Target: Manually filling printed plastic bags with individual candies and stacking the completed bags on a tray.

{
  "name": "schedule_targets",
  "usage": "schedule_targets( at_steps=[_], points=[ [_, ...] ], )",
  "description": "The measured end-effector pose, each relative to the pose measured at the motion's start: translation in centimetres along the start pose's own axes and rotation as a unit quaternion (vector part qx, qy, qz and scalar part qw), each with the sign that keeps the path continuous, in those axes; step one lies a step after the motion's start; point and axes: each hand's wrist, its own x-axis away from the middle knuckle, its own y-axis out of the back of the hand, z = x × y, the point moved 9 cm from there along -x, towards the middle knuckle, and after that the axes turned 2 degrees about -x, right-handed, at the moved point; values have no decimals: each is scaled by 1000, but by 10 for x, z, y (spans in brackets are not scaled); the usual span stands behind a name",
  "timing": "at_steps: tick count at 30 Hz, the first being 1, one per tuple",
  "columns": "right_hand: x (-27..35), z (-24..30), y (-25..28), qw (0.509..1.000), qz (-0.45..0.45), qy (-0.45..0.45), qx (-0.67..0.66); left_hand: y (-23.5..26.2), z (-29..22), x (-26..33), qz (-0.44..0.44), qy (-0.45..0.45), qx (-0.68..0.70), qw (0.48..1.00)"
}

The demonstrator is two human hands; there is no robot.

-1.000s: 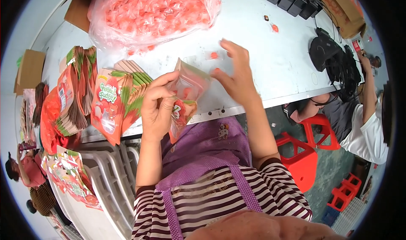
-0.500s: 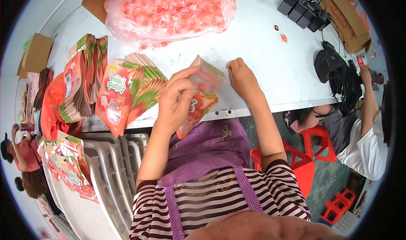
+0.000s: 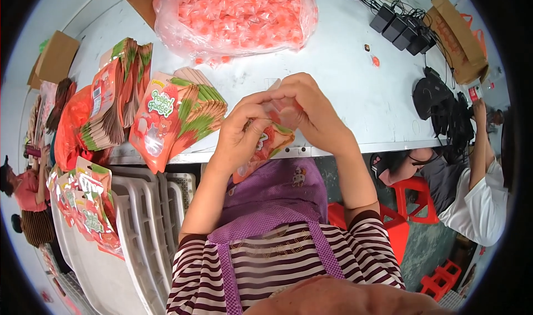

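Looks steeply down from head height through a wide fisheye, upright and unmirrored; takes in the left hand [image 3: 240,133] and right hand [image 3: 322,115] close below and, farther out, the bench [image 3: 377,104].

Pouch [image 3: 276,140] in left hand [image 3: 237,138]: red and green. Apron [image 3: 266,186] below that hand: purple, checked straps [image 3: 325,249]. Table [image 3: 355,93] beyond: bluish white.
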Motion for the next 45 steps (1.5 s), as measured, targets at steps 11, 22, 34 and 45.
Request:
schedule_targets(
  at_steps=[11,22,34,45],
  points=[
    [22,35,-29,979,97,26,176,13,-22,10,-3,35,108,993],
    [44,20,19,988,-101,21,-111,20,-35,17,44,-31,279,959],
    [56,-23,-7,891,-213,-235,-325,51,-3,64,-46,93,111,988],
    [62,-1,-8,917,-220,-142,-300,73,-30,71,-146,82,-106,980]
  ],
)
